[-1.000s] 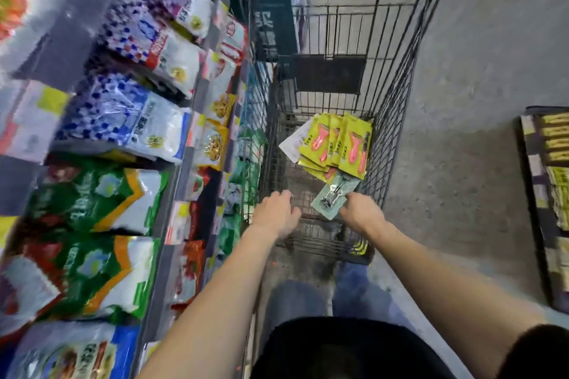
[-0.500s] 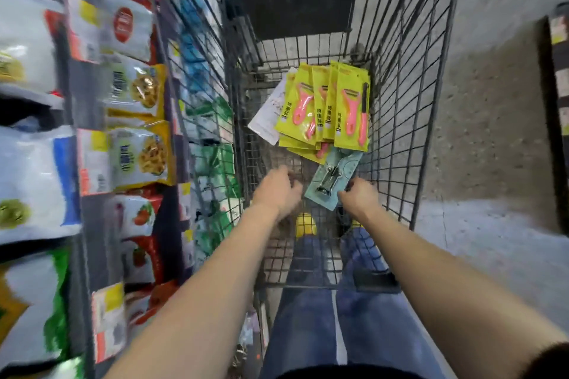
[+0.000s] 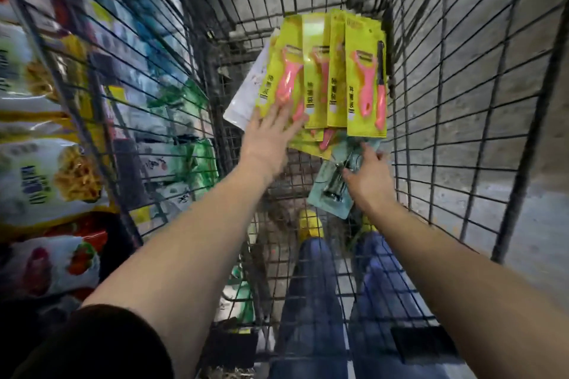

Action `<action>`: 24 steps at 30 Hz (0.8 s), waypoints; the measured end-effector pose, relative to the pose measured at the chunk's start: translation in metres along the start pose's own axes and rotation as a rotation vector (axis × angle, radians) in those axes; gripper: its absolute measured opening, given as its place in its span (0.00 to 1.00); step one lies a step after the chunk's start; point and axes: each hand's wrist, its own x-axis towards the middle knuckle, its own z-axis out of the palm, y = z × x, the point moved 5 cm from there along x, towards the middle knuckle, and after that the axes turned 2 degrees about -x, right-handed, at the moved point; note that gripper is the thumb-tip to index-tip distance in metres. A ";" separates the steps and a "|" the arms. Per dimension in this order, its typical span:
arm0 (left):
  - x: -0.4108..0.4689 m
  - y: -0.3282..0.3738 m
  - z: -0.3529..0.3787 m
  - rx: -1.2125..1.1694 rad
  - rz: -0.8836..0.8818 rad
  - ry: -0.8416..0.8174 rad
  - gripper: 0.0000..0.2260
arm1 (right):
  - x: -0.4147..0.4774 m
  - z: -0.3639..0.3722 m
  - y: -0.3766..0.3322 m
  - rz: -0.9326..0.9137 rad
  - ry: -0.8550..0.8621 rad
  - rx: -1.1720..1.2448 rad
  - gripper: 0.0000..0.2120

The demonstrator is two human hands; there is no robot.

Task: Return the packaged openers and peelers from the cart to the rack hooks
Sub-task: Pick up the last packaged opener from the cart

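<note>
Left hand (image 3: pixel 271 132), fingers spread, rests on the peeler packs (image 3: pixel 365 71); right hand (image 3: pixel 368 177) pinches the opener pack (image 3: pixel 328 191). Likely light, stiff, slick cards, best gripped by the edges.

We see a cart (image 3: pixel 462 101) of dark, matt metal wire. The peeler packs (image 3: pixel 365 83) are glossy yellow card with smooth pink plastic; the blurred opener pack (image 3: pixel 331 191) seems pale card around shiny metal. On the left, snack bags (image 3: pixel 46 181) are glossy film; the floor (image 3: pixel 523 194) is rough concrete.
</note>
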 end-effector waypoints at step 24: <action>-0.037 -0.036 0.029 -1.548 -0.976 0.320 0.31 | 0.020 -0.015 -0.031 0.235 -0.077 1.211 0.13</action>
